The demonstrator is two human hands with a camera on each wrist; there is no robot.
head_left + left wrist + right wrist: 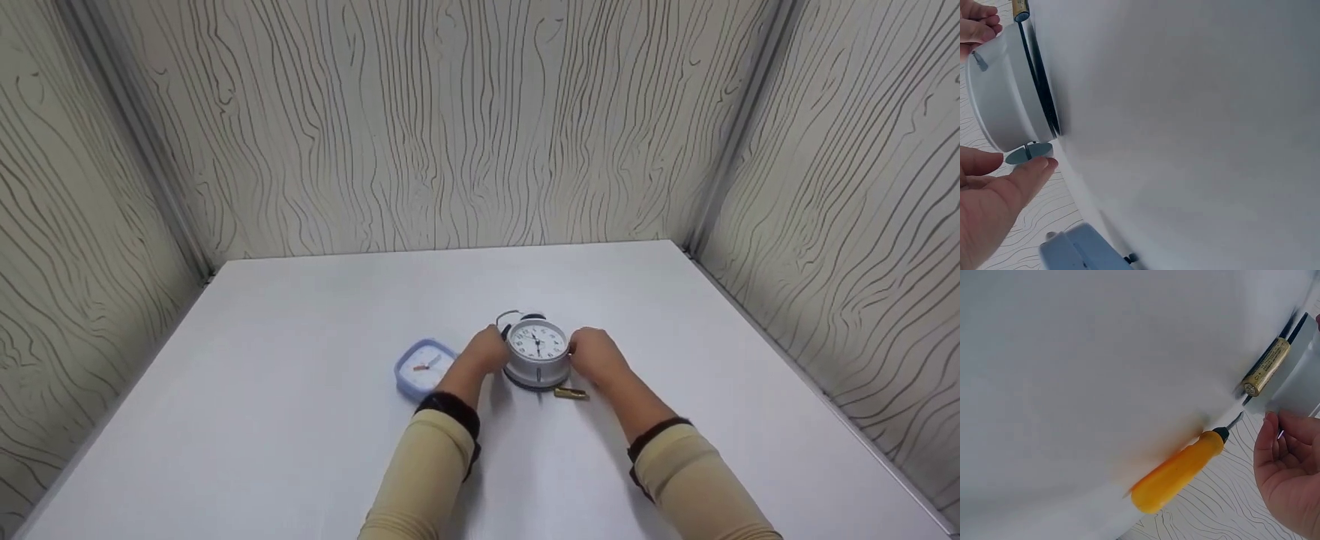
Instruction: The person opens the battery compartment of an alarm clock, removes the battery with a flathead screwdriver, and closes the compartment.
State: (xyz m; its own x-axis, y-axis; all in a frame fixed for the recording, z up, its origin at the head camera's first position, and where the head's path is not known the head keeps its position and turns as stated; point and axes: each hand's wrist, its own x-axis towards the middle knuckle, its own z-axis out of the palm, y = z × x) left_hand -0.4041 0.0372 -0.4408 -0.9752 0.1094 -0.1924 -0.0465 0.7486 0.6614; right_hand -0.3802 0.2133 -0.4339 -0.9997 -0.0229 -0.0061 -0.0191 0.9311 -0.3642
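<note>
A silver twin-bell alarm clock lies on its back, dial facing up. At its left side my left hand pinches one of the bells between thumb and fingers. My right hand is on the opposite side, thumb and forefinger pinching the clock's edge by a small metal leg. Close to the clock's near side lies a gold battery. A light-blue square clock sits left of my left hand, which partly covers it.
In the right wrist view a screwdriver with a yellow handle lies on the white table, its tip towards my right hand. Wood-grain panels enclose the table at the back and both sides.
</note>
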